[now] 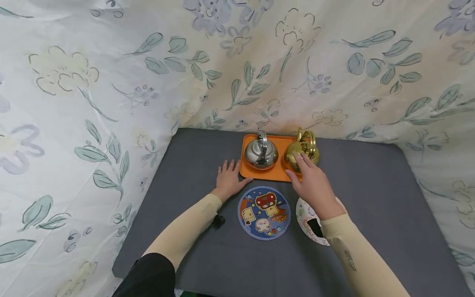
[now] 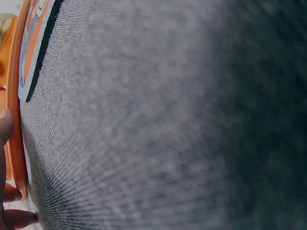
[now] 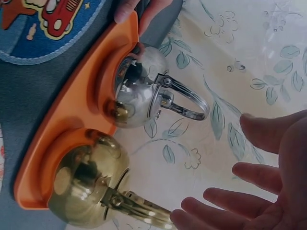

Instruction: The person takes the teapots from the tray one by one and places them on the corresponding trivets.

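Observation:
An orange tray (image 1: 281, 167) bears a shiny silver kettle (image 1: 256, 156) on its left side and a gold kettle (image 1: 290, 152) on its right. My left hand (image 1: 228, 179) lies at the tray's left front corner, fingers spread and thumb along the front edge. Over the front of the gold kettle reaches my right hand (image 1: 314, 187), its fingers loosely extended. In the right wrist view that hand (image 3: 292, 172) is near the gold kettle's handle (image 3: 144, 208) and grips nothing; whether a fingertip touches the handle I cannot tell.
In front of the tray lies a round blue mat (image 1: 265, 231) with cartoon figures. Beside it, a white round patterned mat (image 1: 306, 214) is partly hidden under my right arm. Grey cloth (image 1: 208, 148) covers the table. Floral fabric (image 1: 222, 74) hangs behind and at both sides.

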Available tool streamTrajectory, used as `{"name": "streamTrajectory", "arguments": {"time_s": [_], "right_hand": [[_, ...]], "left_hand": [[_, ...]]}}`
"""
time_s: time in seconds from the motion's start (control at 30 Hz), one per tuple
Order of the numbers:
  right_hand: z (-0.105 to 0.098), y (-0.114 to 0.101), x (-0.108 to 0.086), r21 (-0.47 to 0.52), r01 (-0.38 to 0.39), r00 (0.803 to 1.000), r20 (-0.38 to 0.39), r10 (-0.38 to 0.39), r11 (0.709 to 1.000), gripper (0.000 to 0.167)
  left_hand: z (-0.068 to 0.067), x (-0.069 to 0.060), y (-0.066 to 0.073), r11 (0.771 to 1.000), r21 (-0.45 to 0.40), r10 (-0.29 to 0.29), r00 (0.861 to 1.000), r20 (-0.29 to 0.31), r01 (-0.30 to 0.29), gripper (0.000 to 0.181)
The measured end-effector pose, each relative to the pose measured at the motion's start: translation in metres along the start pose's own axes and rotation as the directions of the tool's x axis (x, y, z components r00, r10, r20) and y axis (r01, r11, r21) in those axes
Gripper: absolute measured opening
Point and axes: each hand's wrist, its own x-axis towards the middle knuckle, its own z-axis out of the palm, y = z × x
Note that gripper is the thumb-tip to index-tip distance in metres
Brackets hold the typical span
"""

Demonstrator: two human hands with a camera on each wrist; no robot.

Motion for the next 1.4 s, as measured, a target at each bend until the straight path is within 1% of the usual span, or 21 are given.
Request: {"name": "streamTrajectory", "arguments": {"time_s": [0.1, 0.33, 0.4, 0.53, 0.7, 0.9, 1.07, 1.27, 1.4], "right_hand": [[0.0, -0.005, 0.007, 0.013, 0.0, 1.0, 0.01, 0.0, 1.0, 0.068], [-0.001, -0.015, 0.024, 0.051, 0.03, 1.0, -0.011, -0.029, 0.998, 0.07], [-0.001, -0.017, 0.028, 0.055, 0.031, 0.999, -0.007, -0.031, 0.998, 0.07], [0.001, -0.013, 0.037, 0.054, 0.05, 0.999, 0.002, -0.05, 0.997, 0.073], [0.002, -0.011, 0.05, 0.07, 0.069, 0.998, 0.011, -0.07, 0.995, 0.079], [0.003, -0.009, 0.065, 0.074, 0.065, 0.996, 0.05, -0.069, 0.995, 0.08], [0.005, -0.014, 0.073, 0.064, 0.046, 0.996, 0.071, -0.05, 0.997, 0.082], [0.009, -0.015, 0.08, 0.07, 0.035, 0.997, 0.073, -0.04, 0.997, 0.082], [0.011, -0.016, 0.086, 0.085, 0.022, 0.997, 0.069, -0.027, 0.996, 0.082]], "left_hand": [[0.0, 0.0, 0.0, 1.0, -0.006, 0.0, 1.0, 0.011, 0.0, 0.099], [-0.005, 0.0, -0.002, 1.0, -0.008, -0.004, 1.0, -0.002, 0.004, 0.096], [-0.006, 0.0, -0.003, 1.0, -0.017, -0.003, 1.0, 0.009, 0.003, 0.095], [-0.005, 0.001, 0.001, 1.0, -0.023, -0.014, 1.0, 0.016, 0.014, 0.094], [-0.006, 0.002, 0.005, 0.999, -0.015, -0.031, 0.999, 0.008, 0.031, 0.094], [-0.008, 0.004, 0.011, 0.998, -0.043, -0.043, 0.999, 0.012, 0.043, 0.093], [-0.009, 0.004, 0.009, 0.997, -0.044, -0.055, 0.998, 0.018, 0.055, 0.094], [-0.009, 0.005, 0.009, 0.998, -0.026, -0.049, 0.999, 0.025, 0.049, 0.094], [-0.011, 0.006, 0.012, 0.998, -0.035, -0.043, 0.999, 0.027, 0.044, 0.094]]}}
